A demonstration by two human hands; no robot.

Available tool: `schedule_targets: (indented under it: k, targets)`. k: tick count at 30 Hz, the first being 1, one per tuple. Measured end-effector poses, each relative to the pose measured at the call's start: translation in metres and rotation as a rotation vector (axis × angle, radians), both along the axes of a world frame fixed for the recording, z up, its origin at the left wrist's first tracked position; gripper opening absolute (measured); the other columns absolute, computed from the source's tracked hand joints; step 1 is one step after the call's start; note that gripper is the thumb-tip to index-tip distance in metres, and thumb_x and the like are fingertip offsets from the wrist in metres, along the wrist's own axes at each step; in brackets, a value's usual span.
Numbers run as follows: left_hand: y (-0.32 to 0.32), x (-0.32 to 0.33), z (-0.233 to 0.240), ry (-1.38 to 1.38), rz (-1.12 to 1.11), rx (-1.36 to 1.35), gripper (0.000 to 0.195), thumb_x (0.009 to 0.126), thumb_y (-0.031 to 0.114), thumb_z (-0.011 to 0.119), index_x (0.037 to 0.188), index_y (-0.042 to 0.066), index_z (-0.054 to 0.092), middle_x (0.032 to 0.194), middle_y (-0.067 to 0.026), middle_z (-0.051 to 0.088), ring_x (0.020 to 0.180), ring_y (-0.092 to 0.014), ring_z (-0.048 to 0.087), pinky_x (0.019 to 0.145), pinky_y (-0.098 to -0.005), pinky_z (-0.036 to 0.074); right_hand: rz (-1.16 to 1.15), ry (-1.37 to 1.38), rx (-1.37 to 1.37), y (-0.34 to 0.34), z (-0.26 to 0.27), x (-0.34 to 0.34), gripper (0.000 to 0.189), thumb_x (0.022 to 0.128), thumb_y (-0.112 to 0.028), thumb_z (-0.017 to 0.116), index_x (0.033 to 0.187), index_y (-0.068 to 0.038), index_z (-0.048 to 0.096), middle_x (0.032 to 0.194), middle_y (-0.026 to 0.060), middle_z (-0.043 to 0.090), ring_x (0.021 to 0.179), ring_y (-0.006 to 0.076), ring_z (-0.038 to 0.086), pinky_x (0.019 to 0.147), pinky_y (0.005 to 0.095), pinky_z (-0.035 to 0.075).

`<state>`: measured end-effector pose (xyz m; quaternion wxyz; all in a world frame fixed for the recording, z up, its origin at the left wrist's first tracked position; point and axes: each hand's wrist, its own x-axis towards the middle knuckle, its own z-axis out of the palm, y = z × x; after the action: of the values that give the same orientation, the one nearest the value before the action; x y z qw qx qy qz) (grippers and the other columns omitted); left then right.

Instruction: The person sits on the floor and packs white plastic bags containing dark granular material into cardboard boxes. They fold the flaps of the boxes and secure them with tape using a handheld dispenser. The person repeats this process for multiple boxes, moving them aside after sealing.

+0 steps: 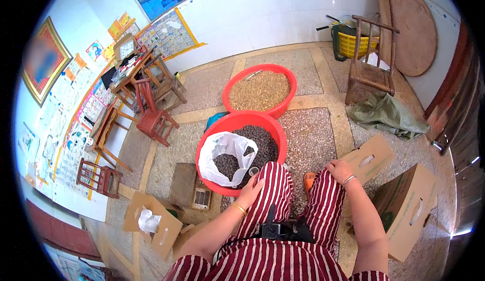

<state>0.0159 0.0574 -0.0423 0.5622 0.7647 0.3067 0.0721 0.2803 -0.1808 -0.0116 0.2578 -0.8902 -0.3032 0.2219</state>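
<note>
My left hand [249, 194] rests against my left knee, its fingertips beside a small clear cup [253, 171]. Whether the fingers grip the cup cannot be made out. On my right knee lies my right hand [340, 172], with nothing visible in it. Before me stands a red plastic basin [281, 129] of dark round pellets [261, 139]. A white plastic bag [206, 156] sits upright in its left side, mouth spread, with more dark pellets inside. Behind it, touching, a second red basin [226, 91] holds yellowish-brown grain-like material [261, 89]; a slim, light-coloured stick [254, 75] lies on top.
Cardboard boxes stand right [405, 209] and left [166, 228]. A dark box [183, 184] is beside the front basin. Wooden chairs [151, 118] and a cluttered table [132, 67] line the left wall. Far right are a green sack [386, 116], wooden chair [373, 80] and yellow basket [348, 44].
</note>
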Motion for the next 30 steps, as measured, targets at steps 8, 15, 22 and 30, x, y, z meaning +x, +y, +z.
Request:
schedule_targets:
  k: [8,15,22,30]
  targets:
    - [-0.012,-0.035,0.017,0.007,0.162,0.049,0.056,0.090,0.038,0.048,0.133,0.003,0.037,0.126,-0.0188,0.050,0.117,-0.027,0.048,0.100,-0.0336,0.033,0.125,0.014,0.051,0.040,-0.006,-0.002,0.038,0.084,-0.036,0.049,0.097,-0.004,0.065,0.094,0.0204,0.063,0.090,0.0373,0.059,0.081,0.0409,0.046]
    - [-0.031,-0.082,0.050,-0.038,0.394,0.087,0.058,0.089,0.043,0.048,0.130,0.004,0.039,0.124,-0.0197,0.051,0.115,-0.030,0.049,0.098,-0.0359,0.035,0.312,0.105,0.109,0.055,-0.027,0.016,0.036,0.084,-0.032,0.049,0.094,-0.003,0.066,0.090,0.0217,0.063,0.086,0.0365,0.060,0.077,0.0411,0.045]
    - [-0.049,-0.139,0.061,-0.011,0.676,0.065,0.065,0.090,0.051,0.041,0.131,0.001,0.038,0.125,-0.0223,0.049,0.115,-0.031,0.049,0.098,-0.0357,0.035,0.450,0.109,0.165,0.085,-0.021,0.015,0.036,0.084,-0.032,0.048,0.088,-0.001,0.067,0.078,0.0227,0.062,0.077,0.0362,0.060,0.072,0.0410,0.045]
    - [-0.034,-0.179,0.022,-0.059,0.837,0.012,0.061,0.092,0.047,0.039,0.126,-0.003,0.044,0.119,-0.0233,0.054,0.113,-0.032,0.050,0.097,-0.0353,0.036,0.413,0.089,0.145,0.073,-0.023,0.032,0.036,0.086,-0.028,0.043,0.093,0.000,0.065,0.091,0.0175,0.064,0.090,0.0300,0.059,0.083,0.0346,0.043]
